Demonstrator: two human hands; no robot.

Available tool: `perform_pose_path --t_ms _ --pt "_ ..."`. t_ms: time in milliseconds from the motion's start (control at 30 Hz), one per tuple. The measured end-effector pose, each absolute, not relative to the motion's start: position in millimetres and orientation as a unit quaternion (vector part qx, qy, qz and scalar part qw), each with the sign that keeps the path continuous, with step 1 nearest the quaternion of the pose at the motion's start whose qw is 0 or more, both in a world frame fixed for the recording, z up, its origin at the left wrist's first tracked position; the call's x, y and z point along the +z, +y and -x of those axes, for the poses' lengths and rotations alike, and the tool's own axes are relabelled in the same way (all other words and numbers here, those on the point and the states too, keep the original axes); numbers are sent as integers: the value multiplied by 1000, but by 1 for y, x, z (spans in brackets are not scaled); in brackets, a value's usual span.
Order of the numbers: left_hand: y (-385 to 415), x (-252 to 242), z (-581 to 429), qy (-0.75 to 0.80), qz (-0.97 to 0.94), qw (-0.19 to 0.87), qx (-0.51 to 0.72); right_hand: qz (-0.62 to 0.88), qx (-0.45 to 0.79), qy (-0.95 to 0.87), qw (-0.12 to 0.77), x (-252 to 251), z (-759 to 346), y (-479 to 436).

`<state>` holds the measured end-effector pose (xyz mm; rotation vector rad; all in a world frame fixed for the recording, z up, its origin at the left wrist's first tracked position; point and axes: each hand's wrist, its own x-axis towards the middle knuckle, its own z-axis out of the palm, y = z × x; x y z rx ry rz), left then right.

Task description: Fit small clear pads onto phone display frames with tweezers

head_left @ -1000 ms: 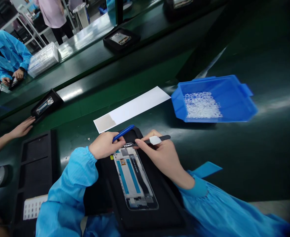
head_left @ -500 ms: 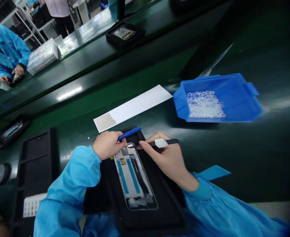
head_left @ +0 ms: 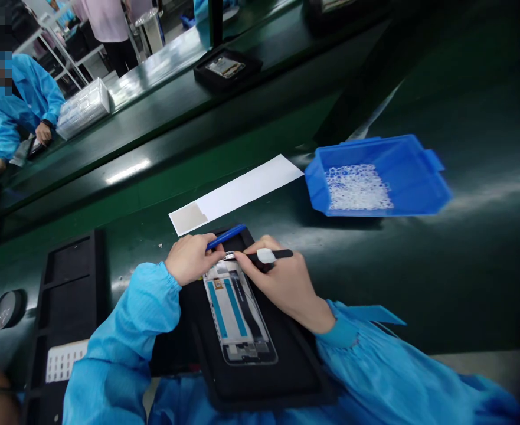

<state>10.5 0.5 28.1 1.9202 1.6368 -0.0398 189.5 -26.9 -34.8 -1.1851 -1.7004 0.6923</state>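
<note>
A phone frame point(head_left: 237, 313) with two blue strips lies in a black foam holder point(head_left: 281, 366) in front of me. My left hand point(head_left: 191, 258) is closed round a blue pen-like tool point(head_left: 226, 236) and rests at the frame's top left corner. My right hand point(head_left: 281, 283) pinches black tweezers point(head_left: 264, 256) with a white label, and their tip touches the frame's top edge. Both arms wear blue smock sleeves.
A blue bin point(head_left: 419, 177) of small clear parts stands at the right. A white sheet point(head_left: 242, 190) lies beyond the holder. An empty black tray point(head_left: 71, 277) sits at the left. A conveyor behind carries another black tray point(head_left: 226, 68). A co-worker in blue point(head_left: 20, 106) sits at far left.
My right hand has shifted left, bringing the tweezers' tip onto the frame's top edge. The black holder and the other person's hand at the left have gone out of view.
</note>
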Motion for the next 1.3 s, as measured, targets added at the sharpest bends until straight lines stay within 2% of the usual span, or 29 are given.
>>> perform_pose_path --t_ms 167,233,367,467,600,767,933,1067,1200,1300 --pt "-67 34 21 700 -642 261 173 506 335 -559 565 -44 -205 -30" --pt "-106 26 31 732 -601 247 202 502 363 -534 576 -46 -209 -37" --pt "-177 -4 24 746 -552 315 198 438 437 -548 563 -43 -201 -56" --pt "-205 -19 11 750 -488 377 238 400 483 -521 578 -37 -189 -63" --pt "-192 -3 17 748 -394 407 345 389 515 -443 622 -22 -182 -49" --pt "-93 35 70 724 -338 351 489 417 458 -408 671 -21 -188 -10" --pt "30 46 136 804 -346 239 420 477 416 -484 604 -57 -188 4" --pt "83 49 169 831 -364 172 384 459 405 -556 563 -75 -185 6" --pt "76 49 170 825 -445 122 327 469 409 -586 519 -77 -185 8" --pt "35 38 149 788 -543 170 236 479 412 -588 505 -75 -185 7"
